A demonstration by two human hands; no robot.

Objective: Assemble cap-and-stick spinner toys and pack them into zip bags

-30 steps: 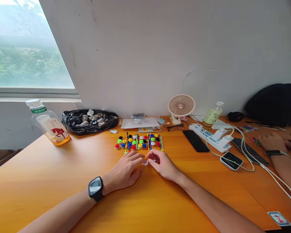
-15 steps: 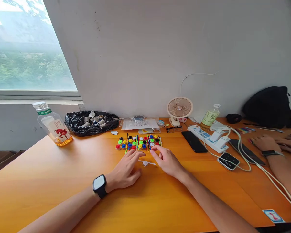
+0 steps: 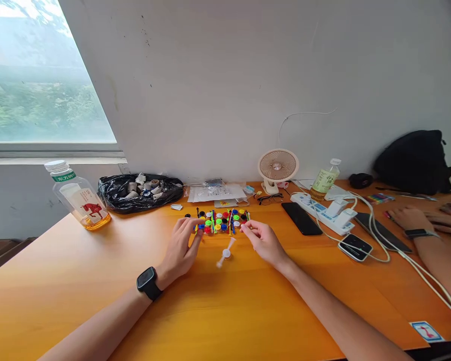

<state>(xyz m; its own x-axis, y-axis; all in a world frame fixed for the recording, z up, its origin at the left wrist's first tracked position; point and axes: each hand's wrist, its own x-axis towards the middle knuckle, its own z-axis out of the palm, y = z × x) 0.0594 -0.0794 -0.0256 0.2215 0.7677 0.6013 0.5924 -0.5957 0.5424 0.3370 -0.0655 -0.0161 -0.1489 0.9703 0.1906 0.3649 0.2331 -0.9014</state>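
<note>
A small white arrow spinner (image 3: 227,253) lies on the table between my hands, its blurred arm slanting from lower left to upper right. Behind it, rows of coloured round pieces (image 3: 219,221) stand with thin coloured sticks (image 3: 230,223) between some of them. My left hand (image 3: 182,246) is open, fingers stretched forward over the left end of the rows and partly covering pieces there. At the right end is my right hand (image 3: 265,243), thumb and forefinger pinched together; whatever may be between them is too small to make out. Neither hand touches the spinner.
A bottle (image 3: 83,203) stands at left by a black bag (image 3: 115,195) of cardboard tubes. Along the wall are plastic packets (image 3: 218,192), a fan (image 3: 277,168) and glasses (image 3: 268,199). At right are a phone (image 3: 301,218), a power strip (image 3: 319,213), cables and another person's hands (image 3: 409,220).
The spinner's arm has turned from nearly level to a steep slant. My left hand has moved left and forward to the pieces. My right hand has shifted slightly right, its thumb and forefinger closing.
</note>
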